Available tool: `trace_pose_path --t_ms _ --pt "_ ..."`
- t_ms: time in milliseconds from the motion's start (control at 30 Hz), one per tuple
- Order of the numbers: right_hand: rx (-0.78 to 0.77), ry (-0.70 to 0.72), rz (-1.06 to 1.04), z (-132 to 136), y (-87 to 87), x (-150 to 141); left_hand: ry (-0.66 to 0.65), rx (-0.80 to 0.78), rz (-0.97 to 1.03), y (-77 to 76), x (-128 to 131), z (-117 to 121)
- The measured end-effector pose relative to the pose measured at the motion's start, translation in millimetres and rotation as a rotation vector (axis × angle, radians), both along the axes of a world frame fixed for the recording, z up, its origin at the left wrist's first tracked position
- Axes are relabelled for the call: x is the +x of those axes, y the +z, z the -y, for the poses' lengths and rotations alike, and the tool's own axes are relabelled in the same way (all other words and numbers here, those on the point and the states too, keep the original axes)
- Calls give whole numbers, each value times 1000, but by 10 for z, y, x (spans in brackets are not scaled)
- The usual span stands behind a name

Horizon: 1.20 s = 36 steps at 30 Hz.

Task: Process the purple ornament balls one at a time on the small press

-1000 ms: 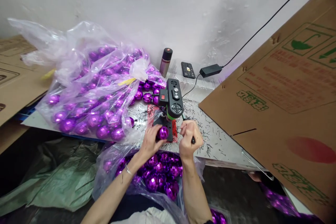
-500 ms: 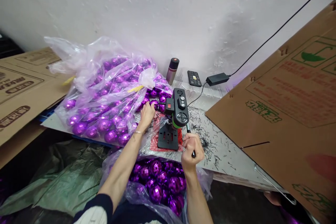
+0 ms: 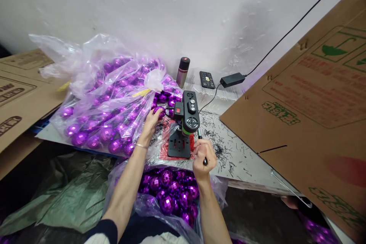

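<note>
My left fingers (image 3: 157, 113) are clamped on a purple ball (image 3: 159, 112) beside the bag (image 3: 114, 91) on the surface (image 3: 240, 152). My right fingers (image 3: 204, 156) are curled around the black machine's (image 3: 190, 112) handle (image 3: 205, 161).

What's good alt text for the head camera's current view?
A person's right hand grips the lever of a black machine, while the left hand touches a purple faceted ball. Clear plastic bags hold many more.

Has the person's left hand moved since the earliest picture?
Yes: the left hand has moved left and forward, away from the machine's black base plate.
</note>
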State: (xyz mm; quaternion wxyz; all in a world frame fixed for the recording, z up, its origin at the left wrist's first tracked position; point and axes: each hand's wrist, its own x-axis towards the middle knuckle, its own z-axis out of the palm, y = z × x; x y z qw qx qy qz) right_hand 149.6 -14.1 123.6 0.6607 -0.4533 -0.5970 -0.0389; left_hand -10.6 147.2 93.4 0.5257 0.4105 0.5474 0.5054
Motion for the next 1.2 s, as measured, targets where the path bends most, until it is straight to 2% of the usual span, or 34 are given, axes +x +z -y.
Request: trace_pose_path --t_ms 67,167,267,367,533,700,800,900,1067,1200 --pt "-17 2 -32 -4 75 -9 7 0 53 14 -114 271" --pt "-71 1 -83 -13 236 -22 -12 -106 154 13 -217 660" --pt "-138 -12 -97 -22 383 -28 -86 -167 330 -31 -211 921" --pt "-168 -16 -94 -26 452 -29 -130 -203 443 -125 -127 1038" --pt "-152 -11 -92 -25 437 -27 -154 -187 458 -383 71 1051" --pt "-121 -2 -66 -14 395 -16 -135 18 225 -620 266 1016" --pt "-123 5 -58 -5 375 -8 -127 205 -14 -671 325 1026" --pt "-125 9 -57 0 364 -3 -104 318 -225 -696 337 1056" --pt "-109 14 -58 4 353 -6 -102 384 -374 -805 361 1058" --pt "-101 27 -65 6 346 -8 -113 513 -482 -900 394 1001"
